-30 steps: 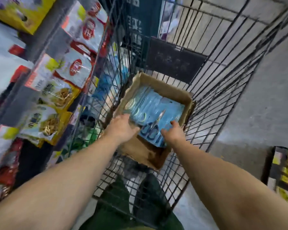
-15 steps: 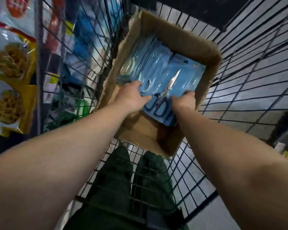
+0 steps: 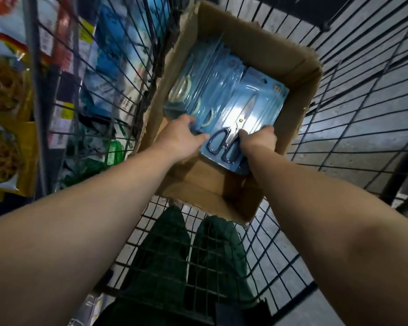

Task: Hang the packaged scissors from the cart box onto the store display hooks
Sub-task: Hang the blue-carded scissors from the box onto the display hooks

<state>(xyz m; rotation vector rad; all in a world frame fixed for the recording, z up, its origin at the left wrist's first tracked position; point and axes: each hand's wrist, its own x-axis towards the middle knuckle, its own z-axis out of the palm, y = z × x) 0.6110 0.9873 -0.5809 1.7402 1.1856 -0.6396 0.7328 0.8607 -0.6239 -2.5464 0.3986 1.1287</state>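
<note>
A black wire shopping cart (image 3: 353, 95) fills most of the view, its mesh floor and sides running from near to far. To its left stand store shelves with snack bags (image 3: 5, 118) in yellow and white packs, blurred. Inside the cart, toward the far left, sits an open cardboard box (image 3: 299, 67) with torn flaps. Below the mesh, at the near edge, the person's dark green trousers (image 3: 165, 260) show through.

The box holds a stack of blue blister-packed scissors (image 3: 207, 90) leaning in rows along its left and far part. The nearest pack, the top scissors pack (image 3: 252, 107), lies face up with dark blue handles toward the near side and the blade pointing far.

The left hand (image 3: 179, 137) rests on the left edge of that pack, fingers curled down over the stack so the tips are hidden. The right hand (image 3: 257, 137) grips the pack's near right corner, thumb pressed on the handle area, fingers tucked under.
</note>
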